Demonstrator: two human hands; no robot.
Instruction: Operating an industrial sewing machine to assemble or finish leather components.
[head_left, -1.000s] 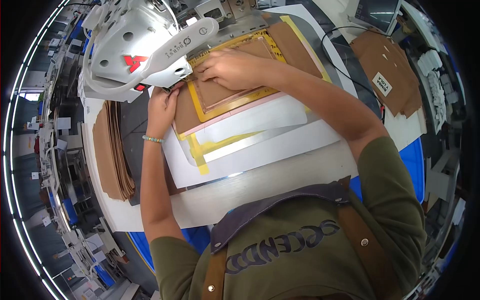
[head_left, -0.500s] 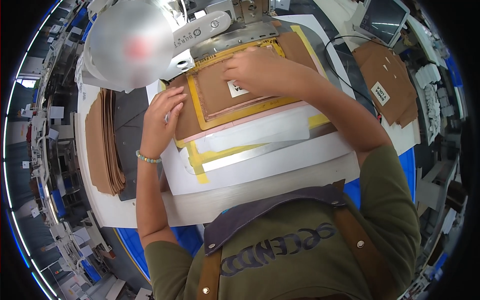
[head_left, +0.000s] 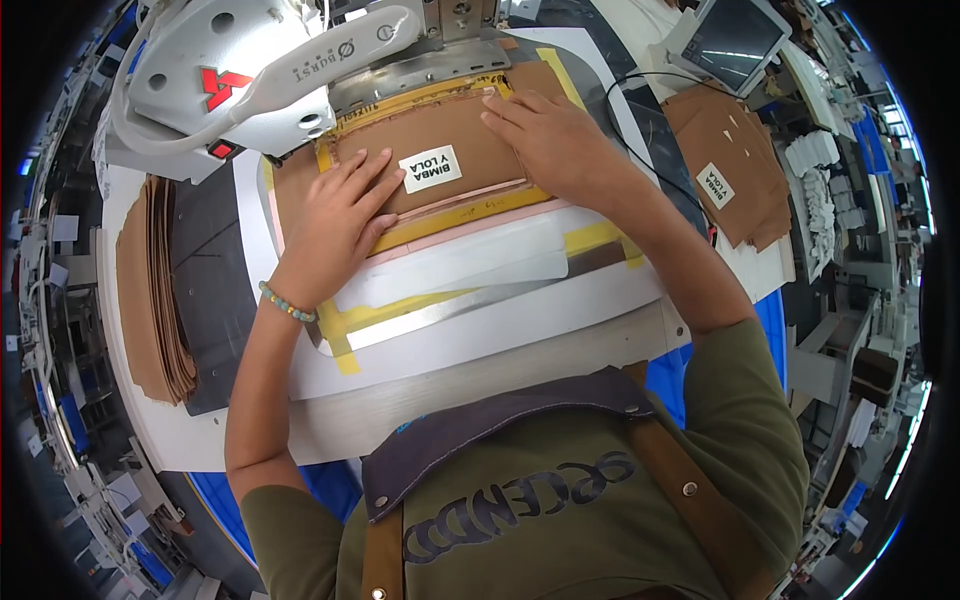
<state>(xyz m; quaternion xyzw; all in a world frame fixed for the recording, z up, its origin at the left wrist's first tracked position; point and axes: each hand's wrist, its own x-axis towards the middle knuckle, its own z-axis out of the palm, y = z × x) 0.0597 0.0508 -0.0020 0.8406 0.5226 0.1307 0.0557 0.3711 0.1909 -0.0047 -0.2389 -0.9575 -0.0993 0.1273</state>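
A brown panel [head_left: 478, 130] with a white printed label [head_left: 431, 168] lies flat inside a yellow-edged frame [head_left: 462, 217], close to the head of a sewing machine [head_left: 180, 95]. My left hand [head_left: 335, 215] rests over the panel's left part and the frame's edge. Its fingers are stretched out, the tips just left of the label. On the panel's right side lies my right hand [head_left: 565, 150], fingers extended over the upper right corner. Neither hand grips anything that shows; both palms face down and hide parts of the frame.
A stack of brown panels [head_left: 150, 300] stands at the left table edge. More brown panels [head_left: 735, 165], one labelled, lie at the right beneath a screen [head_left: 730, 45]. A black cable [head_left: 625, 140] curves between them and the frame. Yellow tape [head_left: 345, 350] marks the white sheet in front.
My left hand has moved from beside the frame inward onto the panel. My right hand has shifted right, uncovering the label. The whole view has turned slightly.
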